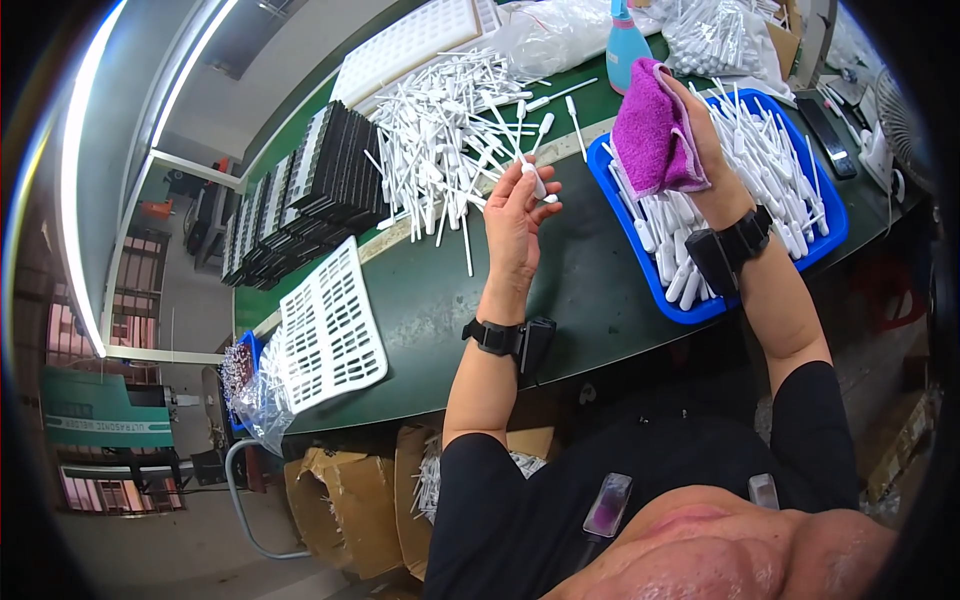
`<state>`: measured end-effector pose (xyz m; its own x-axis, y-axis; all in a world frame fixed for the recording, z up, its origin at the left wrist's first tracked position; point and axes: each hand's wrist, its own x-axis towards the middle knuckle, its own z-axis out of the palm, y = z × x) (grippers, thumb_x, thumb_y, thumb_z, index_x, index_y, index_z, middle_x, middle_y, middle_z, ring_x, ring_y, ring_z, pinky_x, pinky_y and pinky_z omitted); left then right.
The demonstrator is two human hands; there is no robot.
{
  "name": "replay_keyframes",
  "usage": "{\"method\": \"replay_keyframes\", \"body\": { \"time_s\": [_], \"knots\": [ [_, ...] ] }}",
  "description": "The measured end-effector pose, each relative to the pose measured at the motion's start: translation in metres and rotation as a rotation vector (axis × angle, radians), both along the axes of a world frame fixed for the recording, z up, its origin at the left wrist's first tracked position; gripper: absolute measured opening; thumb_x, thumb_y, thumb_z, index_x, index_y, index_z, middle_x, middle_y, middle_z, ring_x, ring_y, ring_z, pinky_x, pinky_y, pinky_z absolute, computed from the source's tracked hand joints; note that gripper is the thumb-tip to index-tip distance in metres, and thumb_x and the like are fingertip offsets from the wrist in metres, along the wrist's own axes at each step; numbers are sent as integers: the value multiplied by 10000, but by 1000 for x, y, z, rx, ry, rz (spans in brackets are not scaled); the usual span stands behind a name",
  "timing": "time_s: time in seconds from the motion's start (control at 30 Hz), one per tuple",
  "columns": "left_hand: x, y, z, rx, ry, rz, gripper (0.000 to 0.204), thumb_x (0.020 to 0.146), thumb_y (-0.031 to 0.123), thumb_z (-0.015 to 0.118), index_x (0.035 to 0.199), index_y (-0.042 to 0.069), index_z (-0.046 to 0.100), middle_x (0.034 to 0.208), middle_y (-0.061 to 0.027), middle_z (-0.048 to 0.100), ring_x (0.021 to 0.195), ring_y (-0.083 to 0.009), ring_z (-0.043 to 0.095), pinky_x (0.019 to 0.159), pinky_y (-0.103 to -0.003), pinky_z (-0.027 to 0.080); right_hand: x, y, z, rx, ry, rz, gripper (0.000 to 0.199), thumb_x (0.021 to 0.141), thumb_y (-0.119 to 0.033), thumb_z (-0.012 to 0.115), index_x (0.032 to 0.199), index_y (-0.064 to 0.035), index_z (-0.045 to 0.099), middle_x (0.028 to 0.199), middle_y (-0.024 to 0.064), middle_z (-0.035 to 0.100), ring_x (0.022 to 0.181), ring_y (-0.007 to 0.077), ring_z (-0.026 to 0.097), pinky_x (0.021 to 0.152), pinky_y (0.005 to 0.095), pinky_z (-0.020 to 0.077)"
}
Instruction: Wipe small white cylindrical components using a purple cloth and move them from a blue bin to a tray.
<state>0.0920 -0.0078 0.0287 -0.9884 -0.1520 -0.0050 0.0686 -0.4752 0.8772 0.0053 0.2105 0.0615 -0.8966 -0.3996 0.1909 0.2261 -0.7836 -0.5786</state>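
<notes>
Two hands up, left hand (517, 222) pinching thin white plastic swab stick (533, 180), right hand (705, 135) gripping crumpled purple cloth (652, 132), shallow blue plastic tray (826, 195) beneath it

We see a green worktable (590, 270) running across the view; on it lies a loose heap of white plastic sticks (440, 140), with stacked black trays (300, 190) to its left; a white slotted grid (330, 325) rests near the table's front edge; a blue tray (640, 250) of the same sticks sits to the right; a blue spray bottle (625, 45) stands behind it.
</notes>
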Motion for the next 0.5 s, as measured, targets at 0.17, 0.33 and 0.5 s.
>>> {"method": "replay_keyframes", "body": {
  "time_s": [0.17, 0.33, 0.5],
  "knots": [
    [-3, 1, 5, -62, 6, -5, 283, 879, 146, 520, 1128, 10, 516, 949, -102, 619, 741, -147, 621, 563, -228, 510, -5, 1, 5, 8, -10, -8, 276, 929, -260, 434, 1104, -70, 530, 896, 50, 624, 777, 125, 622, 675, 254, 518],
    [-3, 22, 17, -79, 12, 4, 240, 881, 162, 531, 1067, 11, 547, 911, -106, 623, 660, -139, 612, 519, -219, 493, 1, -2, 17, 9, -158, -98, 318, 938, -302, 392, 1095, -59, 524, 902, 59, 620, 796, 140, 617, 699, 274, 514],
    [-18, 45, 16, -96, 48, -11, 219, 892, 167, 523, 1016, -12, 545, 850, -107, 632, 629, -137, 619, 490, -211, 487, 0, -10, 0, 122, -184, 31, 348, 941, -328, 364, 1063, -54, 540, 899, 63, 616, 754, 154, 607, 675, 293, 507]
  ]
}}
